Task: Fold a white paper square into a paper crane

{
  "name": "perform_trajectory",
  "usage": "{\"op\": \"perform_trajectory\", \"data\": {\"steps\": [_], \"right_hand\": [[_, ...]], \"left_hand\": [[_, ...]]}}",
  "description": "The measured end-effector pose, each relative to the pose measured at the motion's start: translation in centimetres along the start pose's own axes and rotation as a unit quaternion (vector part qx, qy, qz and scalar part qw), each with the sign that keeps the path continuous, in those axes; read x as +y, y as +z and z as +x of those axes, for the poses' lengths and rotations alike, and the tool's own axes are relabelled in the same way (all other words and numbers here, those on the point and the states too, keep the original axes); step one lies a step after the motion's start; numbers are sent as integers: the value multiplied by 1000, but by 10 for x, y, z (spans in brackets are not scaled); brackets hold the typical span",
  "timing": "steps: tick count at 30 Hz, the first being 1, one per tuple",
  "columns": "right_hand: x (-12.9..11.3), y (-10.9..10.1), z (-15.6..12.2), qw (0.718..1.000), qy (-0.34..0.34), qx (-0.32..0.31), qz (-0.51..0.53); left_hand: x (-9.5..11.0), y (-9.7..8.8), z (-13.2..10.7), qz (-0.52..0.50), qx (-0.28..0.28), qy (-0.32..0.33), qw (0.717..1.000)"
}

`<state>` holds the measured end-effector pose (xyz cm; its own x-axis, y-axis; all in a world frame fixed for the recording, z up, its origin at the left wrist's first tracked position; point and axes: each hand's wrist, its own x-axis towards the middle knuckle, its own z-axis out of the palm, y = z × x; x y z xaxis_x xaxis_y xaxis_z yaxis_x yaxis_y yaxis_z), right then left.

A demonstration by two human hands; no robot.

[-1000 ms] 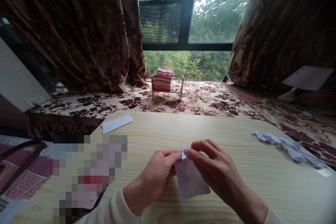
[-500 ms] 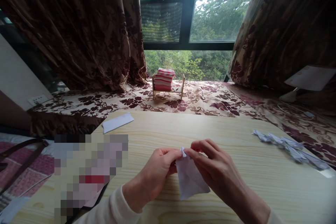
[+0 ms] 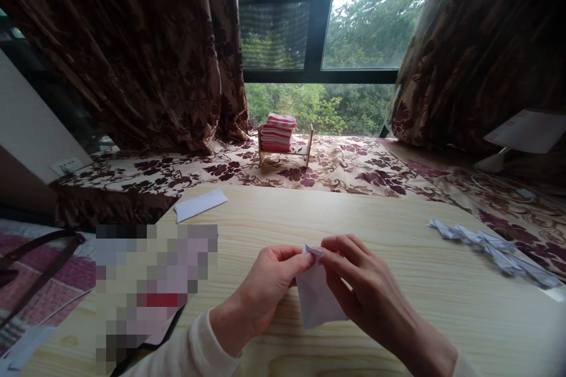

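A small white sheet of paper [image 3: 319,300] hangs between my two hands above the wooden table [image 3: 247,218], its top edge folded over. My left hand [image 3: 269,283] pinches the paper's upper left corner, thumb on the front near the fold. The fingertips of my right hand [image 3: 367,277] close on the folded top edge at the right; some of these fingers hide the sheet's right side. Several folded white paper pieces [image 3: 490,247] lie in an overlapping row at the table's right. A white paper strip [image 3: 201,205] rests near the far left corner.
A pixelated patch [image 3: 159,294] covers something at the table's left. Beyond the table, a small wooden stand [image 3: 285,152] holds folded pink-striped cloths [image 3: 278,133] on the floral-covered sill [image 3: 345,159]. A lamp [image 3: 526,132] with a cable stands at the right.
My left thumb has moved slightly right over the fold, and the folded flap at the top of the paper shows wider. My right hand has stayed nearly in place.
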<state>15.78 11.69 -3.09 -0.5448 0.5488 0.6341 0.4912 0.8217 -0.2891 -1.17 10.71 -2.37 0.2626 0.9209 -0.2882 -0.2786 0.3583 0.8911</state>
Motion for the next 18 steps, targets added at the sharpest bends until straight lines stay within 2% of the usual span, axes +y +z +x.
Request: {"op": "perform_trajectory", "data": {"steps": [6,12,18], "right_hand": [[-1,0,1,1000,3,1,-3],[-3,0,0,1000,-6,-4,-15],[-3,-1,1,999,-17,-11,-28]], "left_hand": [[0,2,0,7,5,8,1000],[1,3,-1,27,50,10,998],[1,2,1,46,55,17,997]]}}
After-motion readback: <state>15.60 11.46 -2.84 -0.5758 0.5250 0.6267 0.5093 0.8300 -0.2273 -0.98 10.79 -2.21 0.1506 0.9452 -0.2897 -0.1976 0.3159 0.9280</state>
